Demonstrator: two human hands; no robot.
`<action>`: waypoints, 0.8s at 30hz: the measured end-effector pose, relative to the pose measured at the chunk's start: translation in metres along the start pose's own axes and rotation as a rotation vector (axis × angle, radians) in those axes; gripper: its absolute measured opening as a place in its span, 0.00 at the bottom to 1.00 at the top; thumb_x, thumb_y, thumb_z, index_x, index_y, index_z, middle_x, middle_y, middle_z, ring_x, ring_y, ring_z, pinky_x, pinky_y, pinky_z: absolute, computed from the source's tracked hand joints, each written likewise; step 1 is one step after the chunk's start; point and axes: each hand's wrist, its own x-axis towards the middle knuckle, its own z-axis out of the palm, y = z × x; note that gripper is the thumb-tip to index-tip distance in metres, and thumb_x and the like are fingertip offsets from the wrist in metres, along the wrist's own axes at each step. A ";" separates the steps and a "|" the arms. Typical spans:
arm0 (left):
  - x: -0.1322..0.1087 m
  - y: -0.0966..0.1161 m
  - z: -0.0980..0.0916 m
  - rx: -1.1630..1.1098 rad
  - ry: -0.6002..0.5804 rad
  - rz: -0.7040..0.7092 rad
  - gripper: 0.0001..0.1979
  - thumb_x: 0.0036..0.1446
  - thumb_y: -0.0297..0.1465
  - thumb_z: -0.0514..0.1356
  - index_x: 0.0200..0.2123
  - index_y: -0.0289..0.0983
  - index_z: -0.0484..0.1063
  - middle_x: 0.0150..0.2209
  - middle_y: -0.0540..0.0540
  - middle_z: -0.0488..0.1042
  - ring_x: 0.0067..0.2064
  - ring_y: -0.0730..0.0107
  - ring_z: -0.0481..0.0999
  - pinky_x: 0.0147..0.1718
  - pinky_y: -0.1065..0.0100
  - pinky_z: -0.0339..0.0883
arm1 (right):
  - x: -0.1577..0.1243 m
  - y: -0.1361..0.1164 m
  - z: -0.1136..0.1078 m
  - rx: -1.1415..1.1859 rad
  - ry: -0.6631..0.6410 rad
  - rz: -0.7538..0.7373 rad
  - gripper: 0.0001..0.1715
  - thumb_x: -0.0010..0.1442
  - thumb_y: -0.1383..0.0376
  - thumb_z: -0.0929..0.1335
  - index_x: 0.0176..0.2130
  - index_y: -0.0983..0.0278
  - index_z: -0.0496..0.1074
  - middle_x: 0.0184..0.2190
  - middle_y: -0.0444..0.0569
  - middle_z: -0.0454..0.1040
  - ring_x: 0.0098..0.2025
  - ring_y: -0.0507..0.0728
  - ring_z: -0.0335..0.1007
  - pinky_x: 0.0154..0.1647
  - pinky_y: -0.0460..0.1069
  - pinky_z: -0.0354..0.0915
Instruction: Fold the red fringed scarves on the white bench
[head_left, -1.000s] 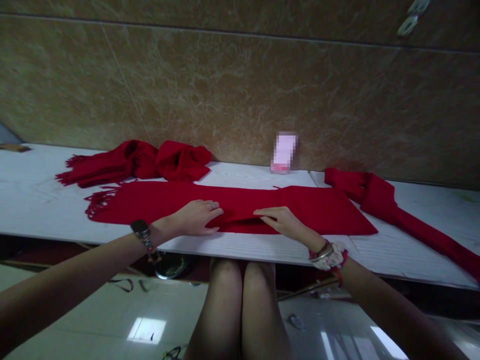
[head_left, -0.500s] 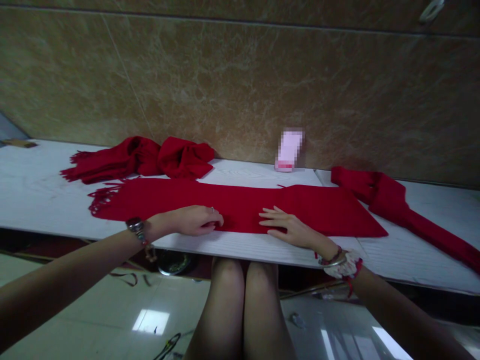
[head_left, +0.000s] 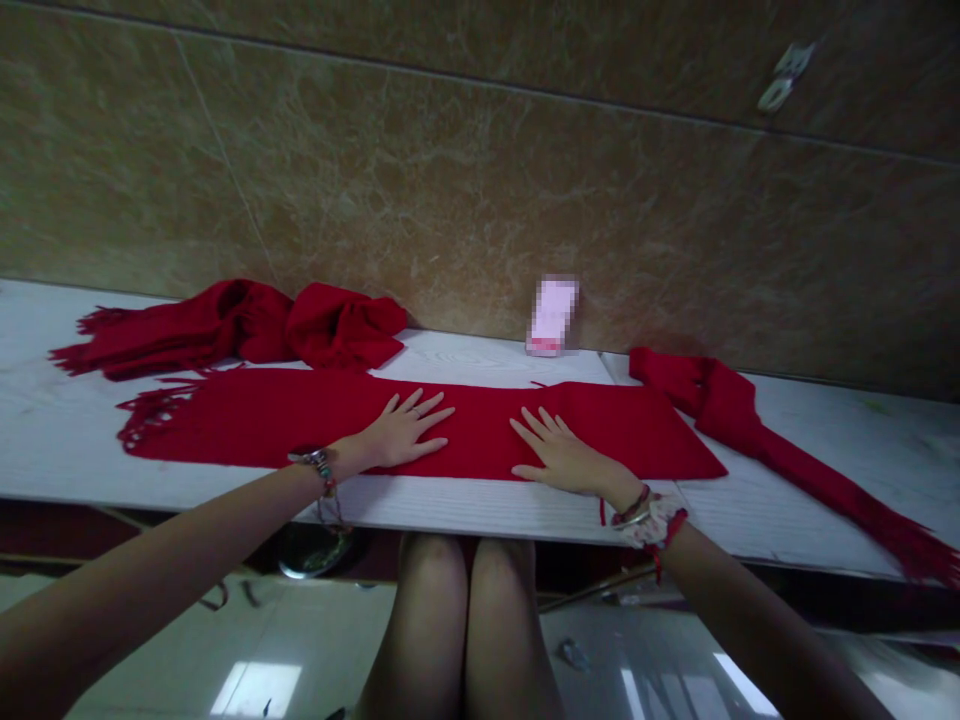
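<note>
Pressing red scarf flat, left hand and right hand, fingers wide, near bunched scarf.

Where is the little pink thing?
Head view: the pink thing stands against the wall at the back of the white table, right of centre, behind the flat red scarf.

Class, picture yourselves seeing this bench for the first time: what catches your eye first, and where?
A long red scarf lies flat along the white table, fringe at its left end, with the left hand and right hand pressed on its middle, fingers spread. A bunched red scarf sits behind it on the left, and a third red scarf trails off to the right.
</note>
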 end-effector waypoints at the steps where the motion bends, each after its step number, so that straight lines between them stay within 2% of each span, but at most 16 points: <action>1: -0.002 -0.002 0.000 -0.002 -0.007 -0.011 0.28 0.60 0.45 0.44 0.61 0.43 0.48 0.63 0.41 0.43 0.62 0.45 0.40 0.52 0.40 0.42 | 0.002 0.004 -0.003 0.016 0.007 0.002 0.45 0.55 0.42 0.57 0.61 0.66 0.47 0.62 0.62 0.45 0.63 0.69 0.35 0.58 0.65 0.45; 4: 0.001 -0.001 -0.004 0.003 -0.011 -0.017 0.28 0.60 0.46 0.43 0.61 0.42 0.48 0.63 0.39 0.43 0.62 0.43 0.40 0.52 0.39 0.42 | 0.010 0.023 -0.011 0.010 0.170 0.060 0.41 0.57 0.44 0.56 0.61 0.64 0.47 0.62 0.60 0.46 0.63 0.66 0.36 0.58 0.65 0.44; 6: 0.011 0.004 -0.008 0.010 0.040 0.001 0.28 0.60 0.46 0.43 0.61 0.41 0.49 0.63 0.38 0.43 0.62 0.44 0.41 0.52 0.40 0.43 | 0.017 0.036 -0.012 -0.030 0.275 0.143 0.38 0.58 0.46 0.55 0.61 0.63 0.49 0.62 0.59 0.48 0.63 0.66 0.37 0.58 0.66 0.44; 8: 0.025 0.010 -0.009 0.007 0.091 0.057 0.27 0.60 0.45 0.43 0.60 0.41 0.50 0.63 0.38 0.44 0.62 0.47 0.42 0.53 0.44 0.43 | 0.021 0.047 -0.010 -0.069 0.247 0.229 0.36 0.59 0.48 0.56 0.60 0.63 0.51 0.61 0.60 0.51 0.62 0.67 0.41 0.56 0.67 0.47; 10: 0.037 0.014 -0.008 -0.005 0.090 0.109 0.27 0.61 0.44 0.43 0.60 0.41 0.50 0.63 0.40 0.45 0.62 0.52 0.43 0.55 0.48 0.43 | 0.023 0.054 -0.005 -0.104 0.168 0.305 0.33 0.60 0.50 0.56 0.59 0.62 0.53 0.60 0.58 0.52 0.62 0.67 0.43 0.55 0.67 0.48; 14: 0.046 0.012 -0.001 -0.026 0.057 0.097 0.26 0.61 0.43 0.44 0.60 0.41 0.50 0.63 0.42 0.47 0.63 0.57 0.44 0.57 0.52 0.40 | 0.020 0.058 -0.001 -0.125 0.105 0.407 0.30 0.62 0.55 0.53 0.60 0.61 0.51 0.62 0.53 0.47 0.62 0.65 0.41 0.58 0.64 0.46; 18: 0.035 -0.003 0.002 -0.051 0.069 0.084 0.25 0.61 0.42 0.44 0.59 0.40 0.52 0.62 0.43 0.48 0.62 0.60 0.46 0.57 0.54 0.40 | 0.013 0.064 -0.005 -0.117 0.058 0.461 0.30 0.63 0.56 0.53 0.61 0.62 0.49 0.63 0.54 0.45 0.63 0.64 0.40 0.59 0.62 0.44; 20: 0.025 -0.016 0.000 -0.052 0.084 0.130 0.24 0.62 0.41 0.44 0.59 0.40 0.52 0.62 0.42 0.48 0.62 0.62 0.46 0.58 0.57 0.41 | 0.014 0.064 -0.008 -0.114 0.038 0.474 0.30 0.62 0.56 0.53 0.61 0.62 0.49 0.63 0.54 0.45 0.63 0.65 0.39 0.59 0.63 0.44; 22: 0.012 -0.033 -0.001 -0.037 0.125 0.179 0.23 0.62 0.40 0.43 0.59 0.40 0.52 0.62 0.43 0.47 0.63 0.64 0.45 0.58 0.60 0.41 | 0.021 0.058 -0.012 -0.114 0.054 0.474 0.31 0.62 0.55 0.54 0.61 0.63 0.50 0.63 0.54 0.45 0.63 0.66 0.37 0.58 0.65 0.43; 24: -0.001 -0.052 -0.002 -0.013 0.175 0.173 0.23 0.63 0.39 0.42 0.60 0.40 0.51 0.63 0.43 0.47 0.63 0.65 0.44 0.58 0.61 0.40 | 0.036 0.042 -0.016 -0.095 0.098 0.423 0.32 0.61 0.54 0.55 0.61 0.63 0.50 0.63 0.55 0.45 0.63 0.67 0.36 0.58 0.66 0.41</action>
